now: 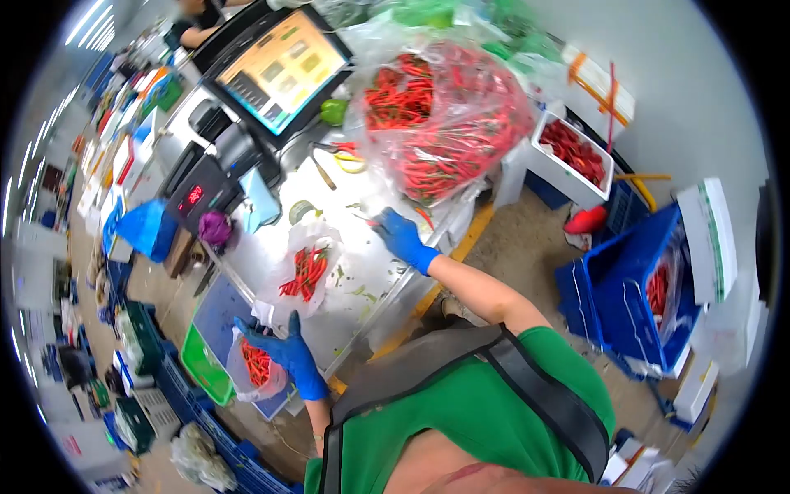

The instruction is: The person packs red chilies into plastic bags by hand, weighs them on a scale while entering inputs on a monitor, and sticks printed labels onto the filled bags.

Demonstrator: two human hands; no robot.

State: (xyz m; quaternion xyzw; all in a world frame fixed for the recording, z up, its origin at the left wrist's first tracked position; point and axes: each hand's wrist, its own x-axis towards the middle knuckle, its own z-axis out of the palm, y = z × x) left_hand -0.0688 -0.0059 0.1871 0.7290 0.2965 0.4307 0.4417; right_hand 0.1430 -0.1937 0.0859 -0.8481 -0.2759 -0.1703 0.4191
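Note:
My left hand (290, 354), in a blue glove, is open with thumb and fingers apart. It hovers over or touches a clear plastic bag of red chili peppers (255, 365) at the metal table's near left corner; contact is unclear. My right hand (401, 237), also gloved in blue, is over the table (333, 196) with its fingers together. A small red tip, seemingly a chili pepper (372, 222), shows at its fingertips. Between the hands, a small pile of red chili peppers (304, 273) lies on clear plastic. A large clear bag of chili peppers (461, 136) stands beyond my right hand.
A touchscreen (284, 70) and a scale display (195, 198) stand at the back. Near them are a purple cabbage (216, 228), scissors (350, 160) and a green pepper (333, 112). A white foam box (588, 196) and blue crate (597, 284) are right; a green tray (199, 362) is left.

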